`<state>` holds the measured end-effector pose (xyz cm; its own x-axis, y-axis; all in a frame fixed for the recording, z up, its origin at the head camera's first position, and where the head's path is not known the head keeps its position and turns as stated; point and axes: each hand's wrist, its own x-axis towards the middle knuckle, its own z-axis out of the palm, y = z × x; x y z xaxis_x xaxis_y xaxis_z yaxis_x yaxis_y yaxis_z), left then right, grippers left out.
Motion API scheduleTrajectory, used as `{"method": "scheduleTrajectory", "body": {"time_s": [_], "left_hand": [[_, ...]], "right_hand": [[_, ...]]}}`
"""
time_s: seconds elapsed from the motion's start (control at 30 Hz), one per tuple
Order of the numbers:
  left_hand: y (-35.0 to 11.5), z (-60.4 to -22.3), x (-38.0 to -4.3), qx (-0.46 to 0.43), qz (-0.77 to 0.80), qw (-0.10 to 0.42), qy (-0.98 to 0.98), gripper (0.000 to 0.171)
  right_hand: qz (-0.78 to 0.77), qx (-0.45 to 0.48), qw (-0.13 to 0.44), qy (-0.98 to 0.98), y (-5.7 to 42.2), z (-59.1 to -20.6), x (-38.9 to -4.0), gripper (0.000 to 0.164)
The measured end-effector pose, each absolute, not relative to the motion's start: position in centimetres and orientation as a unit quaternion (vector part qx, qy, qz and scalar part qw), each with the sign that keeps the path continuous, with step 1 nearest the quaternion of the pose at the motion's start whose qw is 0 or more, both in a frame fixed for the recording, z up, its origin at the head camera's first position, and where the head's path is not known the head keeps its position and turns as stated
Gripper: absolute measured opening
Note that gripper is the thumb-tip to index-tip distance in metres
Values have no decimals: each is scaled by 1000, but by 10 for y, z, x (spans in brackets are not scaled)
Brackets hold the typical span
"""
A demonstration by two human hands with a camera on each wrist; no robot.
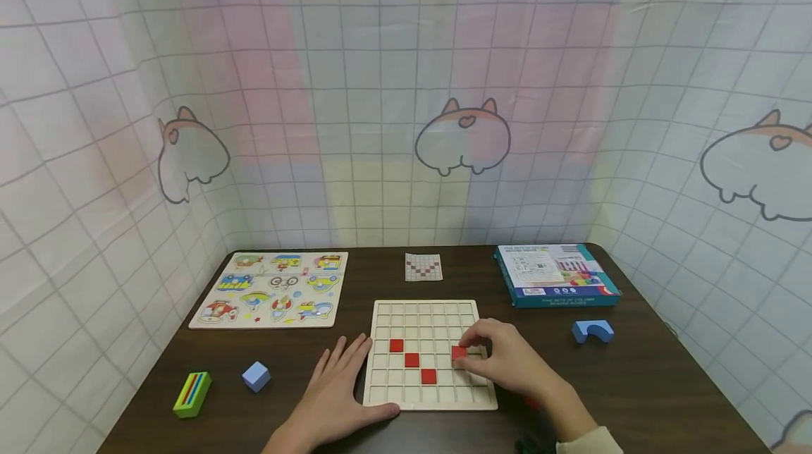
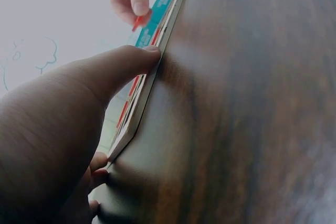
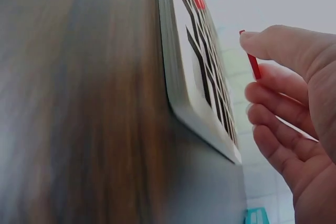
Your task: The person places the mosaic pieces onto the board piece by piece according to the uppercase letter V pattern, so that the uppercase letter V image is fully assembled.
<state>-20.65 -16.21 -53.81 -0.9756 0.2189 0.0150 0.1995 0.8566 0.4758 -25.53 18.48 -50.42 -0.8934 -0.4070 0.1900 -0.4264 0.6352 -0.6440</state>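
Note:
A pale gridded board (image 1: pixel 393 395) lies on the dark table. Three red square tiles (image 1: pixel 411 360) sit in its cells, stepping diagonally down to the right. Over the right part of the grid, my right hand (image 1: pixel 510 357) pinches another red tile (image 3: pixel 253 64) between thumb and fingertips. The right wrist view has this tile raised above the board's surface, tilted nearly edge-on. My left hand (image 1: pixel 336 392) is spread flat at the board's left side, its thumb at the near left corner and its fingers along the edge.
Behind the board lies a small pattern card (image 1: pixel 423 268). A picture puzzle board (image 1: pixel 266 321) is at back left, a teal box (image 1: pixel 558 276) at back right. A blue arch block (image 1: pixel 593 330), blue cube (image 1: pixel 256 376) and green striped block (image 1: pixel 192 395) flank the board. Something red (image 1: pixel 531 402) shows beneath the right wrist.

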Motion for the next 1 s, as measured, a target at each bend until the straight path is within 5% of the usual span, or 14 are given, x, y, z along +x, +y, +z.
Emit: {"method": "scheduleTrajectory", "body": {"time_s": [1.0], "left_hand": [[-162,-537,-205,117,249,12,961,132]], "right_hand": [[399,250,7,-882,115,-508,-287,19]]}}
